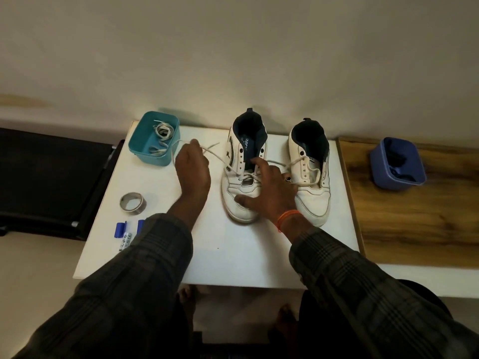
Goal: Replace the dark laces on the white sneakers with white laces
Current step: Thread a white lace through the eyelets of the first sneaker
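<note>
Here the lacing of the left sneaker [242, 174] is under way: a white lace [215, 158] already crosses its lowest eyelets, while the upper ones stand bare. The left hand [193, 169] pinches one end of that lace and draws it out and up toward the teal tub [145, 136], which holds more pale laces. The right hand [269, 190] lies spread over the shoe, thumb on the toe and fingers near the tongue, seemingly to hold it down; whether it also nips the other lace end I cannot tell. The right sneaker [311, 177] stands just beside, on the same white surface [233, 255], with a white lace loosely through its lower eyelets. Dark laces appear to lie in the blue tub [383, 161], well apart on the wooden top. Next, probably, the pulled end must be aimed into the next free eyelet, which calls for a steady shoe and a taut, untwisted lace.
</note>
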